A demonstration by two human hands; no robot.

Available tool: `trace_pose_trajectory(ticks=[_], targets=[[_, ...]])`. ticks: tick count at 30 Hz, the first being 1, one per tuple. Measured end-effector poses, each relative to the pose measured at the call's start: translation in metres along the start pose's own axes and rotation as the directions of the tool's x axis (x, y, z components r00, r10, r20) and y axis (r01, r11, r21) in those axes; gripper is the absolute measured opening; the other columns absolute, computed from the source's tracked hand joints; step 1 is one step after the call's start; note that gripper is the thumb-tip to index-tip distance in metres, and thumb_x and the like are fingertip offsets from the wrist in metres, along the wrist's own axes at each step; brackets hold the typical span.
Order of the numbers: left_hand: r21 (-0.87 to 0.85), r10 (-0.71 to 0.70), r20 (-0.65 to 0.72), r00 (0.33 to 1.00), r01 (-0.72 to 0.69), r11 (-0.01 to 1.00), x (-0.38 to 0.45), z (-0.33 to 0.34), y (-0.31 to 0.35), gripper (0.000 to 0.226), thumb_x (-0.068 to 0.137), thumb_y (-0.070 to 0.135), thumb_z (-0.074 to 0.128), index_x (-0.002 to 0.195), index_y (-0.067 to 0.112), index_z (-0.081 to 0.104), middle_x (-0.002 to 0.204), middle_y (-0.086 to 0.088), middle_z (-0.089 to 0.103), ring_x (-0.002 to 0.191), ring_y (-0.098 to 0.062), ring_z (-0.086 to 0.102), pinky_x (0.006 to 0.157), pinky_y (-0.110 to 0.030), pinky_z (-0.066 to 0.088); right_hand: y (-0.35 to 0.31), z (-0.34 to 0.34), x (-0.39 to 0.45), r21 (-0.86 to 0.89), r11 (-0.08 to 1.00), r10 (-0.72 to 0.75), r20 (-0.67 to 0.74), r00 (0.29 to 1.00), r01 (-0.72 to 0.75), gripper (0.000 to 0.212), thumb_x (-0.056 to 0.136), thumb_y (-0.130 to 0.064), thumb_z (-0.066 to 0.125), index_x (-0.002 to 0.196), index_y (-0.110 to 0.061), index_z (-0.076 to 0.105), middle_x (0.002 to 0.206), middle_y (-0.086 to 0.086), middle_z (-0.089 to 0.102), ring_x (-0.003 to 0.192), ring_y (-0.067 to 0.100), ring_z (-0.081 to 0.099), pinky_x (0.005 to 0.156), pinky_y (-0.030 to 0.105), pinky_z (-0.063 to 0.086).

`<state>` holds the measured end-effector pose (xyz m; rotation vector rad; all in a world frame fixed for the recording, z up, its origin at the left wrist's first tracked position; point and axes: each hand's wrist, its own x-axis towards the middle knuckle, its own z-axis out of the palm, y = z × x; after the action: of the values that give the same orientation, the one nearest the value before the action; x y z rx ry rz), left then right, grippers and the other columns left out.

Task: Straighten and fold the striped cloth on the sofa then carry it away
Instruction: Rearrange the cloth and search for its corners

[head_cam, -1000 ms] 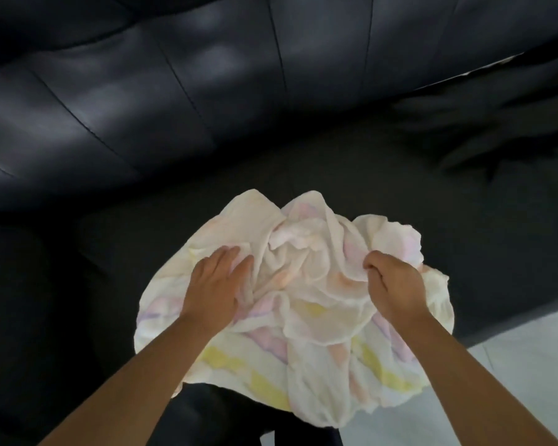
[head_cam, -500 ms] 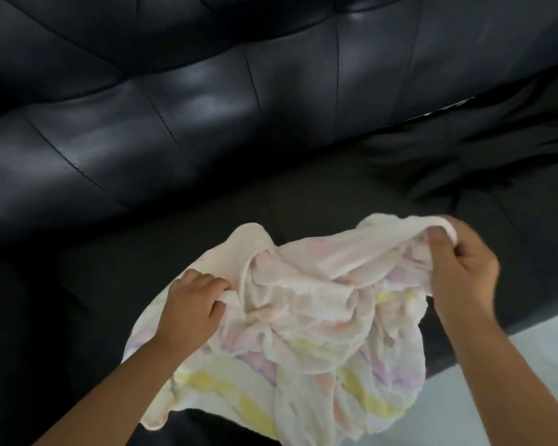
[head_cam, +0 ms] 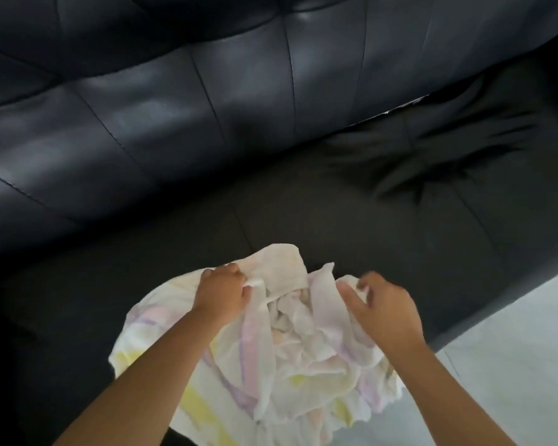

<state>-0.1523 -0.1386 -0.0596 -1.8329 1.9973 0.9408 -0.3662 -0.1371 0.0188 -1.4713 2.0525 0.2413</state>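
Striped cloth (head_cam: 271, 358) lies bunched on the front edge of the black leather sofa (head_cam: 207, 130), its lower part hanging over the seat edge toward the pale floor (head_cam: 512, 365). Left hand (head_cam: 221, 296) has its grip closed on a fold near the cloth's far edge. Right hand (head_cam: 385, 312) is on the cloth at the opposite side, fingers curled; blurred, so cannot tell whether its grip has fabric. Judgement: straightening barely begun. Cloth is wrinkled, no clean edge or fold visible. Spreading flat, folding and carrying away all remain.
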Motion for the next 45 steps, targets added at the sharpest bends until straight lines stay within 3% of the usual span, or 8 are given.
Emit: trace_pose_trajectory(ticks=[3, 8, 15, 21, 24, 27, 33, 45], targets=[[-0.127, 0.07, -0.201, 0.977, -0.097, 0.987, -0.028, -0.004, -0.014, 0.038, 0.066, 0.025, 0.034, 0.05, 0.001, 0.058, 0.055, -0.012, 0.06, 0.05, -0.027, 0.061, 0.051, -0.025, 0.048, -0.022, 0.029, 0.039, 0.008, 0.987, 0.155, 0.162, 0.975, -0.158, 0.064, 0.081, -0.058, 0.048, 0.121, -0.008, 0.043, 0.112, 0.012, 0.061, 0.105, 0.031, 0.057, 0.079, 0.035, 0.046], [-0.469, -0.19, -0.31, 0.932, 0.024, 0.883, -0.086, -0.039, -0.054, 0.027, 0.078, 0.014, 0.048, 0.052, 0.013, 0.056, 0.06, -0.002, 0.049, 0.06, -0.015, 0.048, 0.056, -0.025, 0.036, -0.055, 0.053, 0.056, 0.049, 0.992, 0.092, 0.348, 0.933, -0.116, 0.038, 0.091, -0.033, 0.043, 0.113, -0.006, 0.059, 0.124, 0.016, 0.06, 0.114, 0.031, 0.055, 0.094, 0.033, 0.043], [-0.206, -0.057, -0.326, 0.944, -0.012, 0.978, -0.12, -0.119, -0.08, 0.037, 0.07, 0.032, 0.042, 0.036, 0.02, 0.035, 0.038, 0.003, 0.038, 0.04, -0.011, 0.034, 0.047, -0.016, 0.025, -0.126, -0.122, 0.015, 0.858, 0.447, -0.176, -0.192, 0.965, 0.253, 0.021, 0.091, -0.021, 0.05, 0.074, -0.029, 0.06, 0.078, -0.01, 0.063, 0.073, 0.0, 0.063, 0.066, 0.017, 0.052], [-0.275, -0.025, -0.062, 0.998, 0.007, 0.961, -0.123, -0.104, -0.078, 0.023, 0.093, 0.026, 0.037, 0.07, 0.032, 0.038, 0.067, 0.013, 0.042, 0.067, -0.005, 0.048, 0.053, -0.015, 0.03, -0.092, -0.058, -0.011, 0.408, 0.891, -0.32, 0.257, 0.912, 0.198, 0.027, 0.087, 0.005, 0.042, 0.082, -0.012, 0.063, 0.085, 0.011, 0.062, 0.073, 0.014, 0.06, 0.056, 0.013, 0.04], [0.048, -0.002, -0.013, 1.0, 0.003, 0.999, -0.121, -0.074, -0.074, 0.016, 0.088, 0.025, 0.049, 0.103, 0.027, 0.056, 0.126, 0.011, 0.044, 0.127, -0.032, 0.04, 0.101, -0.037, 0.036, -0.067, 0.004, -0.014, 0.226, 0.96, -0.25, 0.409, 0.878, 0.168, 0.031, 0.09, -0.003, 0.039, 0.111, -0.016, 0.058, 0.107, 0.005, 0.061, 0.08, 0.006, 0.063, 0.055, 0.011, 0.041], [0.147, 0.111, -0.18, 0.977, -0.085, 0.986, -0.117, -0.054, -0.071, 0.029, 0.045, 0.016, 0.085, 0.067, 0.019, 0.067, 0.097, -0.001, 0.071, 0.089, -0.026, 0.069, 0.078, -0.031, 0.056, -0.053, 0.047, -0.019, -0.115, 0.952, -0.181, 0.534, 0.826, 0.282, 0.052, 0.089, -0.031, 0.048, 0.138, -0.026, 0.031, 0.134, 0.003, 0.051, 0.119, 0.02, 0.051, 0.094, 0.027, 0.044], [-0.558, -0.07, -0.167, 0.983, -0.036, 0.829, -0.113, -0.036, -0.067, 0.042, 0.083, -0.009, 0.041, 0.059, 0.026, 0.036, 0.062, 0.006, 0.041, 0.062, 0.007, 0.047, 0.055, -0.006, 0.038, -0.098, 0.056, -0.011, 0.053, 0.989, -0.142, 0.109, 0.984, 0.137, 0.06, 0.078, -0.063, 0.048, 0.117, -0.017, 0.051, 0.107, 0.001, 0.064, 0.101, 0.023, 0.061, 0.068, 0.027, 0.04], [-0.539, -0.078, -0.148, 0.986, -0.014, 0.842, -0.087, -0.067, -0.074, 0.039, 0.086, 0.0, 0.047, 0.066, 0.033, 0.043, 0.071, 0.018, 0.049, 0.069, 0.023, 0.047, 0.062, 0.004, 0.036, -0.137, 0.083, 0.033, 0.249, 0.919, -0.304, -0.048, 0.952, 0.306, 0.024, 0.094, -0.022, 0.04, 0.087, -0.004, 0.054, 0.083, 0.015, 0.06, 0.081, 0.03, 0.057, 0.067, 0.034, 0.042]])
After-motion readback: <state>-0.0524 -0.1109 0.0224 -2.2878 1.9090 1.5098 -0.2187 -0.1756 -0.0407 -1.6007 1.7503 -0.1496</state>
